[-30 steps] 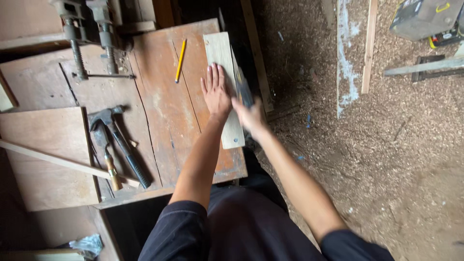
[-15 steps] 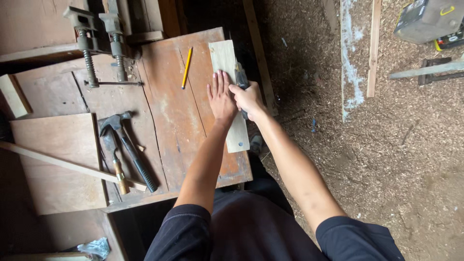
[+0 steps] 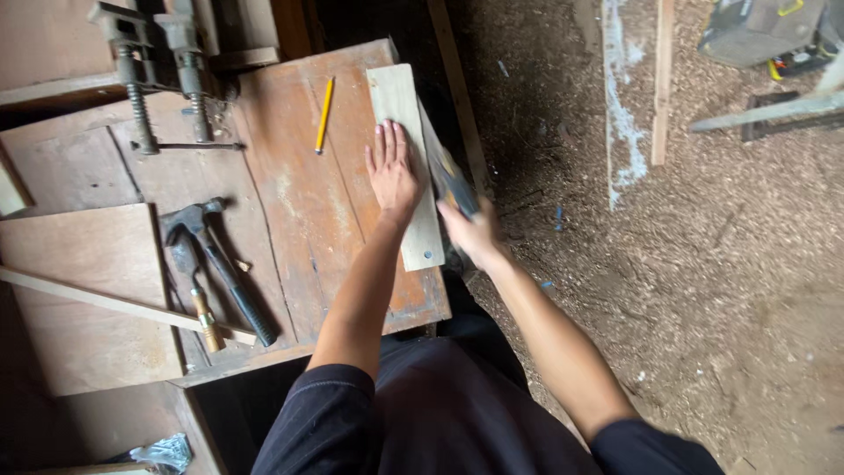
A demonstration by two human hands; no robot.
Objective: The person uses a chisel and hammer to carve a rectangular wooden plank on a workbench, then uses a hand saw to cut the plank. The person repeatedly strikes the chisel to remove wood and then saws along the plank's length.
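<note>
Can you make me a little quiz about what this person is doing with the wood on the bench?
1. True or false: the left hand lies flat on the pale board.
2. What lies on the workbench just left of that board? A) a yellow pencil B) a paintbrush C) a tape measure
3. Fill in the blank: the right hand, blurred, grips a saw along the board's ____ edge.

Key:
1. True: palm down, fingers pointing away from the person.
2. A: the yellow pencil.
3. Right: the blade runs beside the board at the bench's edge.
</note>
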